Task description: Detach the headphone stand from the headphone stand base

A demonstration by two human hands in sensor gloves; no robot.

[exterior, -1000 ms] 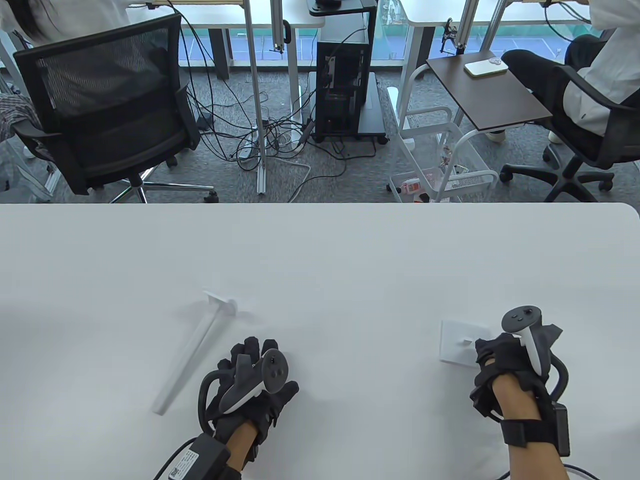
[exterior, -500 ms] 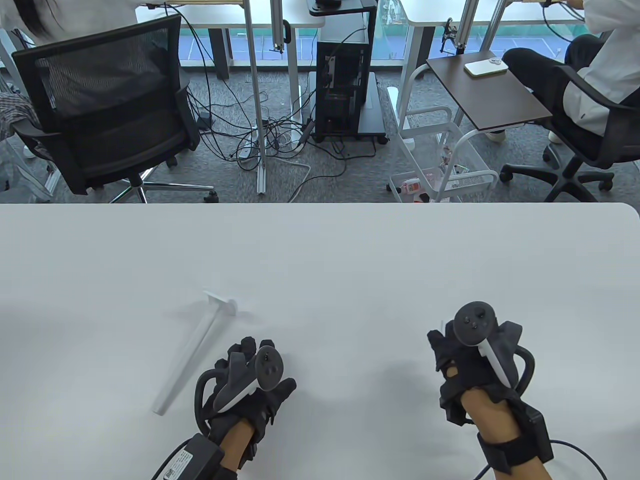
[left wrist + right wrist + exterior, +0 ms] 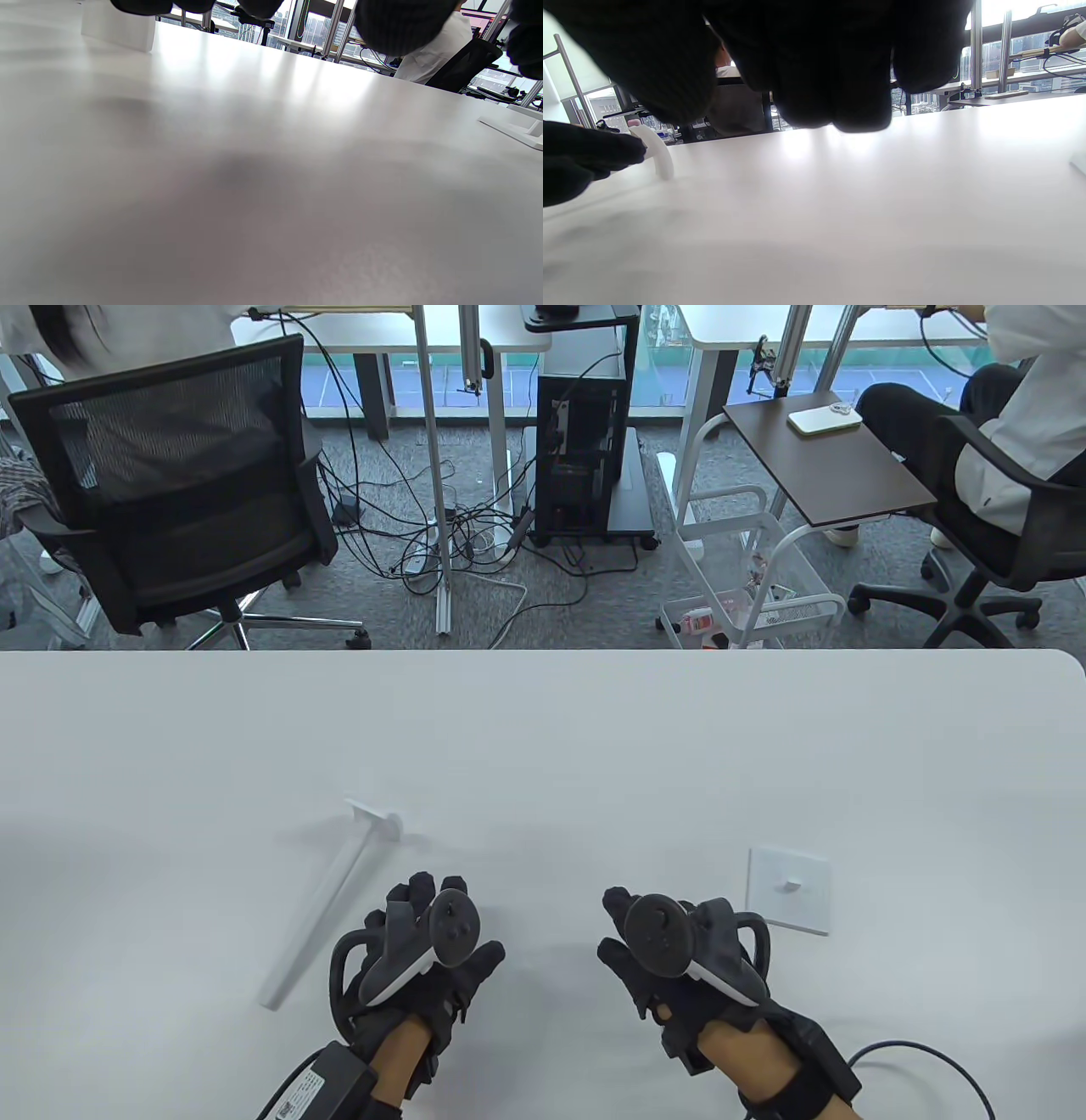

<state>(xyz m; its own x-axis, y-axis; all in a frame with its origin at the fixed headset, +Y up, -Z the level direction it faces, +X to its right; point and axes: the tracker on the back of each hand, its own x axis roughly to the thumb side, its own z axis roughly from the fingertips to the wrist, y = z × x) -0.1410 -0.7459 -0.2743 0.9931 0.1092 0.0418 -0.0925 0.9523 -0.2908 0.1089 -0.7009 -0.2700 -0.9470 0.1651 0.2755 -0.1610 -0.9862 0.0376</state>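
The headphone stand [image 3: 331, 899] is a slim white post of smooth, matte plastic, lying flat on the white table [image 3: 543, 729] at lower left of the table view, slanting from a squared-off lower end up to a small flat cross-piece with a round knob at its upper end. The headphone stand base [image 3: 788, 890] is apart from it, at lower right of that view: a thin, square white plate lying flat, with a short peg rising from its middle. Between the two, near the bottom edge, sit both hands in black knitted sensor gloves, each with a dark, rounded tracker on white plastic strapped to its back. The left hand [image 3: 424, 950] rests palm-down just right of the post's lower half, fingers loosely curled, gripping nothing and not touching the post. The right hand [image 3: 679, 959] lies palm-down to the left of the plate, apart from it, also with nothing in it; how far its fingers are curled is hard to judge, since the right wrist view shows only dark, blurred fingertips [image 3: 814, 84] over the glossy tabletop.
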